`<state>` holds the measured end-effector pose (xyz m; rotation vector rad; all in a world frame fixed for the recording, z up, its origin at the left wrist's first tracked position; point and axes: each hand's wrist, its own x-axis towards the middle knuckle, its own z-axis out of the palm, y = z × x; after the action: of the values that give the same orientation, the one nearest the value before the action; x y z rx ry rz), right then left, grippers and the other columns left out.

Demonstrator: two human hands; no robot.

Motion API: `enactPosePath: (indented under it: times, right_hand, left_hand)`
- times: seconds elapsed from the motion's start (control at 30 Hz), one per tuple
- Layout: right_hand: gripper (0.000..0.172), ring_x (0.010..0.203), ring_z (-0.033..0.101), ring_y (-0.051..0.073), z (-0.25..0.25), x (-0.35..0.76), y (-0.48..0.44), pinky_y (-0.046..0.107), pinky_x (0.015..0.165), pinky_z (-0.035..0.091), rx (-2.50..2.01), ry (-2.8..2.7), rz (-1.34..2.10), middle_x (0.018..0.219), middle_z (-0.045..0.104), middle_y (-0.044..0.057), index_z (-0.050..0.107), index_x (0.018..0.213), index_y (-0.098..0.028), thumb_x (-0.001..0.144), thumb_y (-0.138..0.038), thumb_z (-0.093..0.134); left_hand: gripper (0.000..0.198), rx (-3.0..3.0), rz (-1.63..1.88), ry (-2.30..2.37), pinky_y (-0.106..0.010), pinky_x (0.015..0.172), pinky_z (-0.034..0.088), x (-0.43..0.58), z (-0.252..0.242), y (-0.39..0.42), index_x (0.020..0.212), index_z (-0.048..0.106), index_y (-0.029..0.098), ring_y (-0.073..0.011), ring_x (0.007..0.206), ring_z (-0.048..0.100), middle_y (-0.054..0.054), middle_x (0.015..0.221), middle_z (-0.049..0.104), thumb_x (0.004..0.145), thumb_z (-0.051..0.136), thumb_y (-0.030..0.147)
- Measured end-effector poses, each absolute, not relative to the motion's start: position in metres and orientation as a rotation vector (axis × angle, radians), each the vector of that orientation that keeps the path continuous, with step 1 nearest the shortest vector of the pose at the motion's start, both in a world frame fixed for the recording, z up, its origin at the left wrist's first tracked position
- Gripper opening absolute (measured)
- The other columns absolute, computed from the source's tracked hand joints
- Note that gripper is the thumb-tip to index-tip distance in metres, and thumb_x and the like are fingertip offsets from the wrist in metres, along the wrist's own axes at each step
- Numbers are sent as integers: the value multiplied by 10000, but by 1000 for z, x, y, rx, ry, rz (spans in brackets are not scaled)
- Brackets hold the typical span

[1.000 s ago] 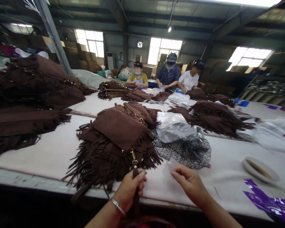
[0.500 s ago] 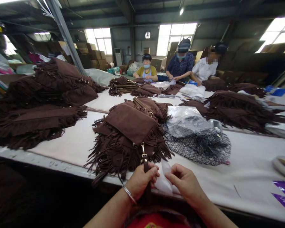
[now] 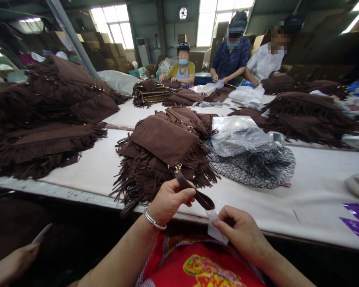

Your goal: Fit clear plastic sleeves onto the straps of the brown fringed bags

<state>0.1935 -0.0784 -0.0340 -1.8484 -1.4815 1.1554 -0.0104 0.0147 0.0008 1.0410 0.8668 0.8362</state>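
A brown fringed bag (image 3: 163,137) lies on top of other fringed bags near the table's front edge. From its gold clasp runs a dark brown wrist strap (image 3: 199,196), looped toward me. My left hand (image 3: 173,197) is closed around the strap near the clasp end. Between the thumb and fingers of my right hand (image 3: 235,225) is a thin, whitish translucent sheet (image 3: 215,229). Its upper end meets the end of the strap loop; whether it passes through the loop I cannot tell.
Right of the bags lies a black-and-white woven item (image 3: 257,167) under clear plastic (image 3: 237,133). Piles of brown fringed bags (image 3: 56,95) stand at left and right. Several people work across the table. Another person's hand (image 3: 24,257) holds something thin at lower left.
The strap has swung from hanging down to pointing right, toward my right hand. The whitish sheet has come to the strap's end. Another person's hand has appeared at lower left.
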Motion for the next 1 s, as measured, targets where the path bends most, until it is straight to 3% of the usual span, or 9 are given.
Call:
enactPosePath:
  times: [0.43, 0.6, 0.73, 0.8, 1.0]
  right_hand:
    - [246, 511, 405, 97, -41, 193, -79, 221, 478, 300, -1581, -1194, 1482, 549, 492, -48, 522, 650, -186, 747, -377, 641]
    - [211, 629, 501, 127, -44, 189, -73, 238, 578, 396, -1481, -1202, 1387, 665, 557, -20, 583, 752, -182, 735, -369, 680]
    - [317, 658, 562, 141, -45, 182, -66, 246, 585, 436, -1444, -1079, 1504, 755, 625, 1, 610, 957, -190, 723, -388, 691]
    - [272, 659, 565, 140, -42, 180, -62, 250, 593, 440, -1456, -1133, 1481, 750, 645, 12, 644, 908, -175, 738, -385, 676]
    - [329, 632, 602, 155, -38, 180, -51, 254, 567, 460, -1519, -987, 1365, 725, 690, 30, 680, 879, -158, 665, -403, 735]
  left_hand:
    - [125, 1269, 686, 804, -254, 650, 444, -20, -8, 13, 809, 724, 125, -135, 660, 557, -35, 718, 641, 729, 719, 222]
    - [146, 1227, 624, 802, -246, 629, 424, -12, -17, 12, 794, 735, 122, -134, 642, 537, -31, 679, 630, 710, 725, 241]
    - [121, 1178, 678, 898, -238, 617, 419, 1, -27, 6, 748, 741, 136, -125, 614, 525, -18, 658, 631, 686, 733, 240]
    - [112, 1181, 718, 898, -239, 664, 435, 7, -31, 2, 750, 745, 145, -136, 676, 557, -21, 722, 658, 686, 738, 236]
    - [334, 836, 652, 871, -251, 637, 477, 5, -40, 2, 899, 699, 143, -166, 736, 634, -72, 869, 694, 712, 748, 416]
